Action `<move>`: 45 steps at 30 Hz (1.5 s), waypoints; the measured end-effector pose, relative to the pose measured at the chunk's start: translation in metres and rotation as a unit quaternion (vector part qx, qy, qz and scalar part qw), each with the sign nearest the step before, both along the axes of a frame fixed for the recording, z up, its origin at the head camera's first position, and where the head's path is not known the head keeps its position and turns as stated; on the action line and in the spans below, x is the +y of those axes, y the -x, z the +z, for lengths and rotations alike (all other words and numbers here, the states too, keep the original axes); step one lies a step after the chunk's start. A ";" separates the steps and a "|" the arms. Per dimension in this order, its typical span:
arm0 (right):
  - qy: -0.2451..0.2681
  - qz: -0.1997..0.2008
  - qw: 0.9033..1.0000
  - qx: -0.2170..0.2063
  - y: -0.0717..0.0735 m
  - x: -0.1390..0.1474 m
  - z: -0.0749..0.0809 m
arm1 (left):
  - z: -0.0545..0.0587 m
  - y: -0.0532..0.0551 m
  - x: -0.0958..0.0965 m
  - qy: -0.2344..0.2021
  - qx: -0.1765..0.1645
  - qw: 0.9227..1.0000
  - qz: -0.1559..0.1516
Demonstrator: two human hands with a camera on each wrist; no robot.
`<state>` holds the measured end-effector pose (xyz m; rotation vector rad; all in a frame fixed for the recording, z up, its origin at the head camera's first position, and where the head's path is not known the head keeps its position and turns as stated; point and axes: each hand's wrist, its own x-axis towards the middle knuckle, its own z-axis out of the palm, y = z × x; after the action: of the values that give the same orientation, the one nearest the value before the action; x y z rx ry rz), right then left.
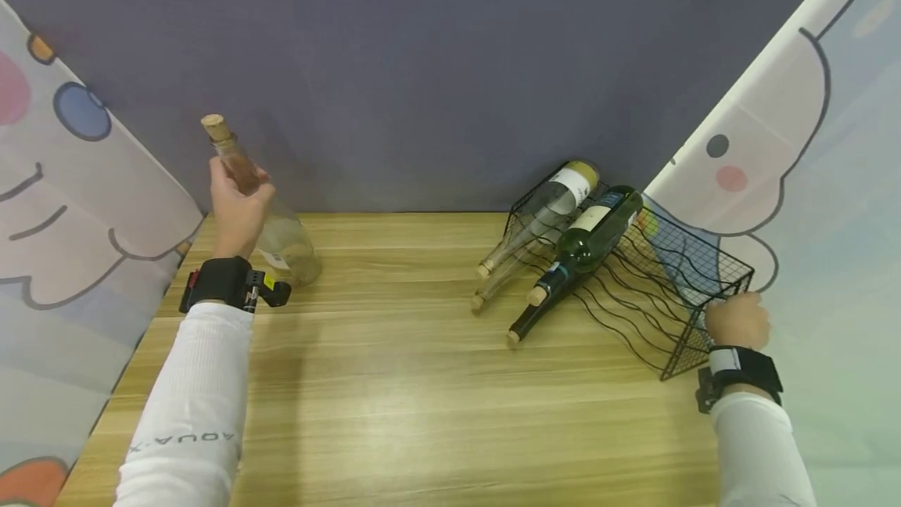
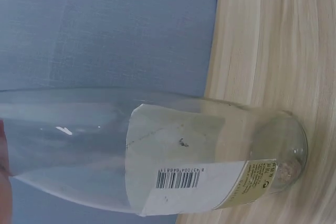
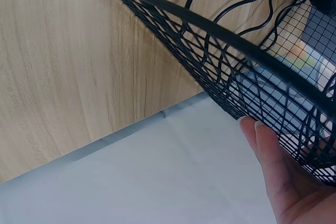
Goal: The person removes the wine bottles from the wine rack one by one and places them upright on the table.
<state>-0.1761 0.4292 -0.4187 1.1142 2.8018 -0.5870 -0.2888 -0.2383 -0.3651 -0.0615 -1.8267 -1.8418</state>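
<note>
A clear, colourless glass bottle (image 1: 286, 239) with a tan cork stopper (image 1: 215, 127) is held about upright over the desk's (image 1: 422, 397) rear left corner. The left hand (image 1: 241, 206) grips its neck just below the cork. For best control, wrap thumb and fingers fully round the neck; smooth glass can slip. Tilt slowly, as the wide body likely outweighs the neck.

The right hand (image 1: 739, 321) is at the right end of the black wire-mesh rack (image 1: 704, 257), by the desk's right edge. Its fingers touch the mesh; whether they hook round it cannot be told. Steady the rack without lifting it.

The bottle's body is cylindrical, tapering upward, with a white-and-yellow label (image 2: 194, 184). The rack combines gridded panels with wavy wires (image 1: 622, 263). A corked green glass bottle (image 1: 594, 233) and a white-labelled clear bottle (image 1: 542, 213) lie above two more corked bottles (image 1: 538, 315). The desk has pale wood grain.
</note>
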 end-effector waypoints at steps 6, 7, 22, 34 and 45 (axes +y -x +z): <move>-0.007 -0.002 1.000 0.002 0.002 -0.002 0.001 | -0.006 0.005 -0.007 -0.003 -0.022 1.000 0.017; -0.008 -0.002 1.000 0.002 0.002 -0.003 0.001 | -0.007 0.006 -0.008 -0.011 -0.022 1.000 0.016; -0.014 -0.002 1.000 0.004 0.004 -0.008 -0.003 | 0.002 -0.005 -0.018 -0.064 -0.011 0.998 0.001; -0.009 -0.010 1.000 0.007 0.002 0.000 0.001 | 0.040 -0.004 -0.004 -0.142 0.136 0.979 0.050; -0.003 -0.008 1.000 -0.008 0.001 -0.008 0.007 | 0.077 -0.015 0.017 -0.132 0.189 0.969 0.085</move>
<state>-0.1774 0.4212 -0.4115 1.1378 2.7854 -0.5683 -0.2737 -0.2213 -0.2877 -0.1437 -1.2782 -1.7914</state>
